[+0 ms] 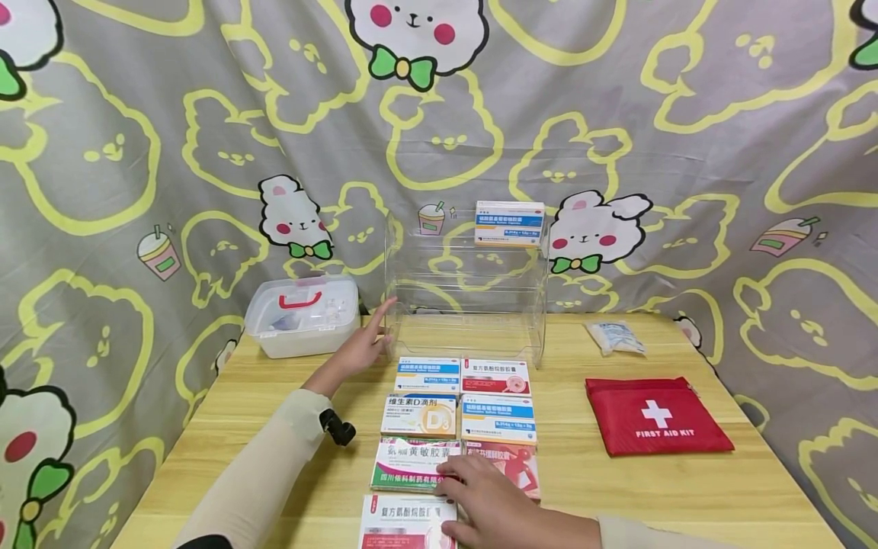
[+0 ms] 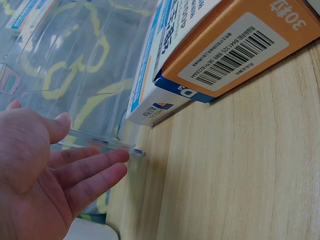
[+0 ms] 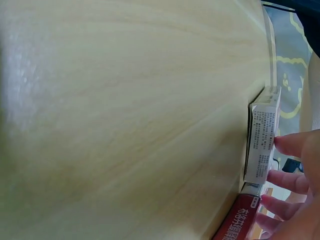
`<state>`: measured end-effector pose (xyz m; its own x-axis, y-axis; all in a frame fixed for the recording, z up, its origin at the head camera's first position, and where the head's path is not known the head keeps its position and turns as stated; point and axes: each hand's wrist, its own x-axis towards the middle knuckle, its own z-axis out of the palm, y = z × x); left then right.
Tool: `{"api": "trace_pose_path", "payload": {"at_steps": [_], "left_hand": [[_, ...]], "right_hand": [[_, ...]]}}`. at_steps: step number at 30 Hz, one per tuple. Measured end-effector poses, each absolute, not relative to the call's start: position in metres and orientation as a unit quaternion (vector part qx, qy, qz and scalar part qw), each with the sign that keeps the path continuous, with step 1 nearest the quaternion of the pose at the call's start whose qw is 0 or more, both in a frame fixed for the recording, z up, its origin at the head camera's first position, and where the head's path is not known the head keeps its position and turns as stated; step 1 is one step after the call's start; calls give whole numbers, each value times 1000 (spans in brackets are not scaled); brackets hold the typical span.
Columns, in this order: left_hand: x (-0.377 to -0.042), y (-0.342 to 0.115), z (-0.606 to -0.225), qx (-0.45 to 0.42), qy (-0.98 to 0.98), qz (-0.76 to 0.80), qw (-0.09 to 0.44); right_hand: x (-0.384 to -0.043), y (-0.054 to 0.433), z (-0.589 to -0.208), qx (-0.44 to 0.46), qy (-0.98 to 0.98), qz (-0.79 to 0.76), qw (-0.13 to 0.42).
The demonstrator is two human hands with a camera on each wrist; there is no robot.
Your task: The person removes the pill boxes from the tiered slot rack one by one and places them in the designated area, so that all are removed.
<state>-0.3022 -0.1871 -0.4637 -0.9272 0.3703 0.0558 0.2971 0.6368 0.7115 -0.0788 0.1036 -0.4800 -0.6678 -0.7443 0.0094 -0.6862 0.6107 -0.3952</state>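
Observation:
At the left side of a clear tiered display rack [image 1: 466, 352], my left hand [image 1: 360, 351] has its fingers extended, fingertips right at the rack's lower edge in the left wrist view. My right hand [image 1: 497, 507] lies over the near medicine boxes with fingers spread. Its fingertips are at the green-and-white capsule box [image 1: 405, 465] and the white-and-red capsule box [image 1: 394, 522], and it partly covers a red-pink capsule box [image 1: 517, 469]. Further back in two columns lie a vitamin D box [image 1: 418, 415], blue-and-white boxes [image 1: 497, 418] and another white-and-red box [image 1: 495, 377].
One blue-and-white box [image 1: 510, 224] stands on the rack's top tier at right. A clear-lidded case [image 1: 305, 335] with a red handle sits left of the rack. To the right are a red first aid pouch [image 1: 658, 427] and a small plastic packet [image 1: 615, 338]. A patterned curtain hangs behind.

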Motion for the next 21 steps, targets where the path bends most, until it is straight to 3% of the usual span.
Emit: {"api": "trace_pose_path", "payload": {"at_steps": [7,21], "left_hand": [[-303,-188,-464,185,902,387,47],[-304,-188,-465,190,901,386,47]], "right_hand": [[-78,101,-481,-373,900,-196,115],[-82,105,-480,-381,898,-206,75]]}}
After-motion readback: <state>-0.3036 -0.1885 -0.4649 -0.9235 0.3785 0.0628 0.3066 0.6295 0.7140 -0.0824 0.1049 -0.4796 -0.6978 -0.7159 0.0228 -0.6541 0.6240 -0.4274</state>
